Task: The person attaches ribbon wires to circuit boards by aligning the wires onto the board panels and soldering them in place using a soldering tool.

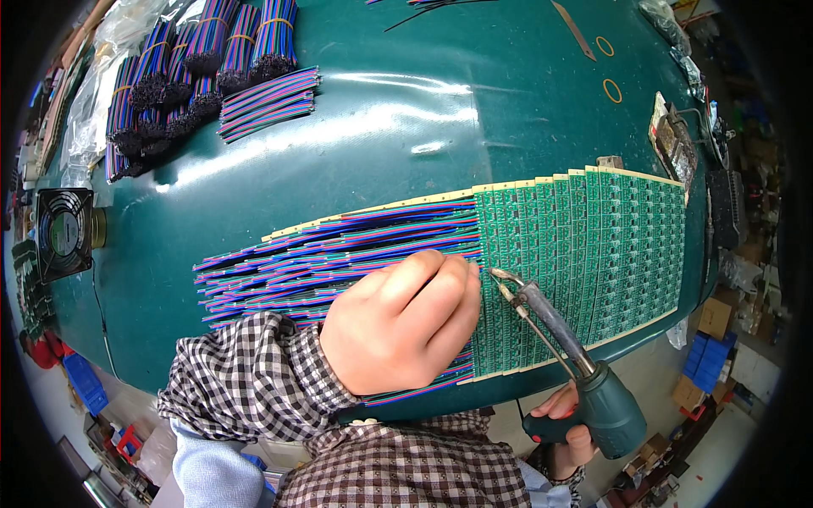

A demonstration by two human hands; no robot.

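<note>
My right hand is wrapped round the handle of a dark green soldering gun, whose thin feed tube runs alongside the barrel. Its hot tip is at the boards, just right of my left fingertips. My left hand is closed in a pinch on a ribbon wire at the boards' edge; the pinched end is mostly hidden by the fingers. Overlapping green circuit board panels with cream edge strips lie in a row. Many blue, red, green and black ribbon wires stretch left from them.
Banded wire bundles stand at the far left, with a loose wire stack beside them. A small black fan is at the left edge. Rubber bands, a blade-like strip and a soiled metal holder lie at the far right.
</note>
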